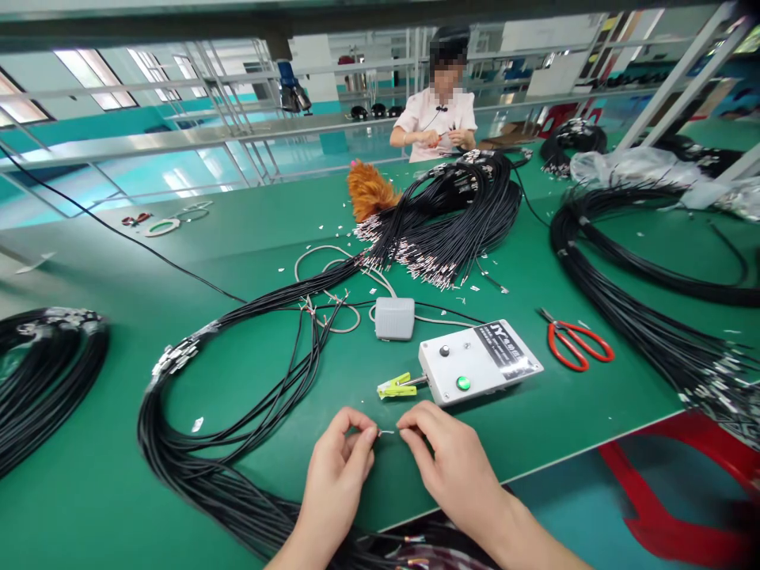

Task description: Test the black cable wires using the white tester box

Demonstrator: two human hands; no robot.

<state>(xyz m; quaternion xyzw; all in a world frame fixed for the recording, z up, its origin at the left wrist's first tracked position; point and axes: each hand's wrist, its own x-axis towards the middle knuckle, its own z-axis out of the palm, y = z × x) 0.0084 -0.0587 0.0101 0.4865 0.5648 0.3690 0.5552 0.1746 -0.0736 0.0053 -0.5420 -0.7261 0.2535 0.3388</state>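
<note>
Both hands sit at the near edge of the green table (119, 507), just in front of the white box (475, 362). The left hand (336, 475) has its thumb and forefinger pinched shut on one end of a tiny metal piece (385, 432); the right hand (448, 459) pinches the other end, its other fingers curled under. The piece hangs between the two sets of fingertips, just above the table, near the box. It is too small to tell just what it is.

A yellow clip (397, 386) pokes out of the box's left side, and a green button (462, 383) and a dark knob (444, 350) sit on its top. Just behind the box lies a grey pedal (395, 318) with a pale cord (332, 261) looping away from it. Red scissors (575, 342) lie to the right of the box. Left of the box a big loop of black cables (195, 443) runs down past the left wrist. Farther behind the box is a thicker cable bundle (457, 214) with bare metal ends, and an orange duster (368, 192) beside it. More black cables (653, 317) sweep along the right of the box, and another coil (41, 372) lies far left.

Across the table, well beyond the box, another person (436, 119) in a pale shirt works with both hands held close together.
</note>
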